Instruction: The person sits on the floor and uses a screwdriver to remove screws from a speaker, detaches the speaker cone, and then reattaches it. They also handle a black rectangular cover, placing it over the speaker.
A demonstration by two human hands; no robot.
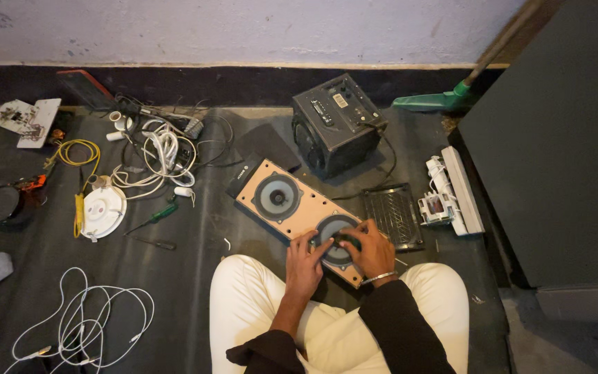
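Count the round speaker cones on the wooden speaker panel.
2. One speaker cone sits uncovered at the wooden panel's far end; the other cone lies under the left hand and right hand.

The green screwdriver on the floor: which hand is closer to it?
Left. The left hand rests on the speaker panel, right of the green screwdriver; the right hand lies farther right.

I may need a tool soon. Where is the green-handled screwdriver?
The green-handled screwdriver lies on the floor left of the speaker panel, between the round white fitting and the person's knee.
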